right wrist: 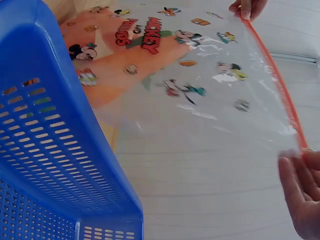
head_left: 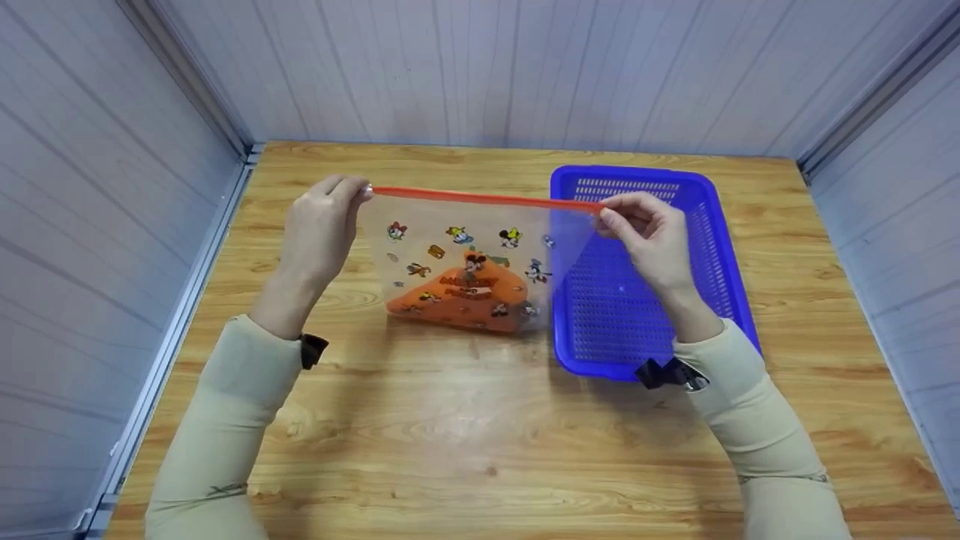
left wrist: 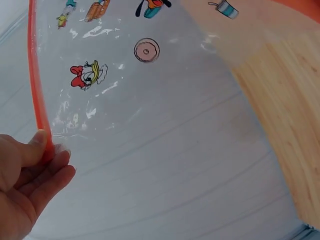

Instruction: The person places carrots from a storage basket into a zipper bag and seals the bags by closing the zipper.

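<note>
A clear zip bag (head_left: 450, 232) printed with cartoon figures is stretched between my two hands by its red-orange zip strip (head_left: 480, 198). My left hand (head_left: 319, 225) pinches the strip's left end between thumb and fingers; the left wrist view shows this left hand (left wrist: 30, 180) at the strip's end. The opposite end is pinched by my right hand (head_left: 652, 232), whose thumb and fingertips meet on the bag's corner. Inside the bag, at its bottom, lies an orange thing (head_left: 457, 296) with some green at its top; the print partly covers it, and its kind is unclear.
A blue-purple plastic basket (head_left: 562, 330) with slotted walls stands on the wooden table (head_left: 450, 435), just right of the bag and under my right forearm. Pale panel walls (head_left: 465, 75) enclose the table at the back and both sides.
</note>
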`<action>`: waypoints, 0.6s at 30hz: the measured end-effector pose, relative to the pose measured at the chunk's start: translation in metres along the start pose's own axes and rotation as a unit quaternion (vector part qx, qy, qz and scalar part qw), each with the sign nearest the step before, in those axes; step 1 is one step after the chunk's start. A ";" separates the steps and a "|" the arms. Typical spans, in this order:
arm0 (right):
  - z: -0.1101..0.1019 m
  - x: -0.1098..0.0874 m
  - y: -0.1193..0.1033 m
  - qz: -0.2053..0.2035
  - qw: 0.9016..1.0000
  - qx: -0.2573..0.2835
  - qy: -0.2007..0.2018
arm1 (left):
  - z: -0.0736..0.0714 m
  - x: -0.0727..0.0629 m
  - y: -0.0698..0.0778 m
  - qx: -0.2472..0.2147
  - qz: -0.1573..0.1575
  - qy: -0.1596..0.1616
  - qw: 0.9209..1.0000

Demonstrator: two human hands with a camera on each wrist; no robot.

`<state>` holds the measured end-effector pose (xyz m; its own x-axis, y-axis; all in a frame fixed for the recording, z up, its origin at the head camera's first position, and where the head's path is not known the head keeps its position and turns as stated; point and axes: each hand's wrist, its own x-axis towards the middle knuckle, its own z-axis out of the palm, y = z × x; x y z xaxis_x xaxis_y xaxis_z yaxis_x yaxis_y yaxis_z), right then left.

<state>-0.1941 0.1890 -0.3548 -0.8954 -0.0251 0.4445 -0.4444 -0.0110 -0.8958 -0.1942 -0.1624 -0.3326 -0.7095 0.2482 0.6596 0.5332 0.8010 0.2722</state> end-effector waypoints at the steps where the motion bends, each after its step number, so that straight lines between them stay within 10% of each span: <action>1: -0.002 0.000 0.002 0.010 1.000 -0.001 -0.008 | 0.000 0.000 -0.002 -0.001 -0.006 0.000 1.000; 18: -0.018 -0.003 0.010 0.042 0.998 -0.035 -0.017 | 0.032 0.011 -0.031 -0.029 -0.075 0.012 0.997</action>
<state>-0.1966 0.2065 -0.3646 -0.9288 -0.0562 0.3664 -0.3695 0.0614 -0.9272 -0.2329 -0.1674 -0.3563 -0.7727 0.1150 0.6242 0.4485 0.7948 0.4088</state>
